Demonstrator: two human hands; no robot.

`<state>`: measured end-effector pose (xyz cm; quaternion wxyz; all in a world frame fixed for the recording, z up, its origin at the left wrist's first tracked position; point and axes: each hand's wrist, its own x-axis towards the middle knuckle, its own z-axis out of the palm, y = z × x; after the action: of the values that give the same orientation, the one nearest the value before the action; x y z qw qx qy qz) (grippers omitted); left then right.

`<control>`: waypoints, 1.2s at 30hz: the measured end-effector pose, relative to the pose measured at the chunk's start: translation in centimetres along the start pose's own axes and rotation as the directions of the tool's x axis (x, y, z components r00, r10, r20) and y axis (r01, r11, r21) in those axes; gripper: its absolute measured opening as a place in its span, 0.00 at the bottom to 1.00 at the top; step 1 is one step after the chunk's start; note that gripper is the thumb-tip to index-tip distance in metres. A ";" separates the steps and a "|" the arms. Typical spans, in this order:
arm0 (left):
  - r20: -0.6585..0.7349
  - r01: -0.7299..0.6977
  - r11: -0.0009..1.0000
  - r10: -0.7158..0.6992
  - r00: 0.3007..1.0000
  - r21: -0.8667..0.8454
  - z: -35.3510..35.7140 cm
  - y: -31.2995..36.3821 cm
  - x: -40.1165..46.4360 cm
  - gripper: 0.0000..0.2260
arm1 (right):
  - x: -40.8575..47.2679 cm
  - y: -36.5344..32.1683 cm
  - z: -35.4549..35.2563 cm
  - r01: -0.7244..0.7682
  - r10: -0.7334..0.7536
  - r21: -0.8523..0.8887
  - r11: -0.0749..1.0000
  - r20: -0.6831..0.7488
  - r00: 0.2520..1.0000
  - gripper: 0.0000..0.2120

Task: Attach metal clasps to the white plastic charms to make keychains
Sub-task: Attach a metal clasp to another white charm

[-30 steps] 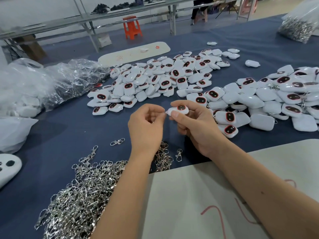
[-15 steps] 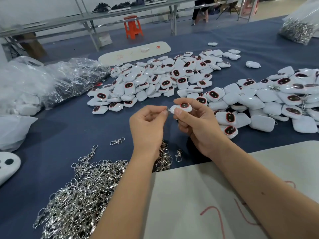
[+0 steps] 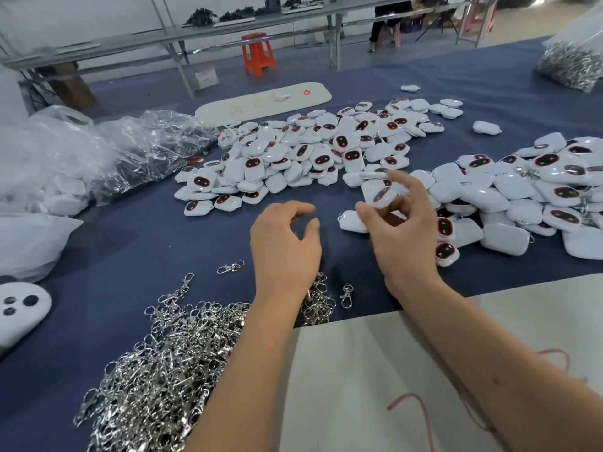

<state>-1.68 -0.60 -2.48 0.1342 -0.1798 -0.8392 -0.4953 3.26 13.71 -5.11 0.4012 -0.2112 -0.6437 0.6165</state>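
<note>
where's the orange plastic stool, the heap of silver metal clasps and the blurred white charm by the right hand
orange plastic stool [image 3: 258,53], head view, its front legs
heap of silver metal clasps [image 3: 163,363], head view, heap's middle
blurred white plastic charm [image 3: 380,192], head view, its face

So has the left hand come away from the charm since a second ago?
Yes. The left hand has let go and pulled back toward the clasp pile, while the right hand keeps the blurred charm.

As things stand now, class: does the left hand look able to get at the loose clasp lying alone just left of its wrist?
Probably yes. The left hand holds nothing, and the loose clasp lies alone on bare blue cloth beside the wrist, apart from the clasp pile, with nothing covering it.
</note>
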 end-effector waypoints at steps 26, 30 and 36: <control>0.037 0.352 0.835 -0.404 0.914 0.422 -8.7 -5.5 4.3 0.05 | 3.3 -0.6 17.4 0.812 0.115 -0.520 0.267 0.853 0.509 0.29; 0.247 0.282 0.825 -0.442 0.862 0.490 -9.0 -4.6 4.6 0.10 | 2.6 -0.5 14.5 0.901 -0.059 -0.372 0.223 0.917 0.394 0.21; 0.340 0.169 0.732 -0.491 0.802 0.660 -9.2 -3.2 4.4 0.12 | 1.4 -1.2 9.3 0.757 -0.198 -0.364 0.543 0.820 0.537 0.22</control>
<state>-6.60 -9.38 1.09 -0.1285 -0.0900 -0.9750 -0.1572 -4.52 8.75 -2.85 0.1834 0.1084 -0.9545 0.2089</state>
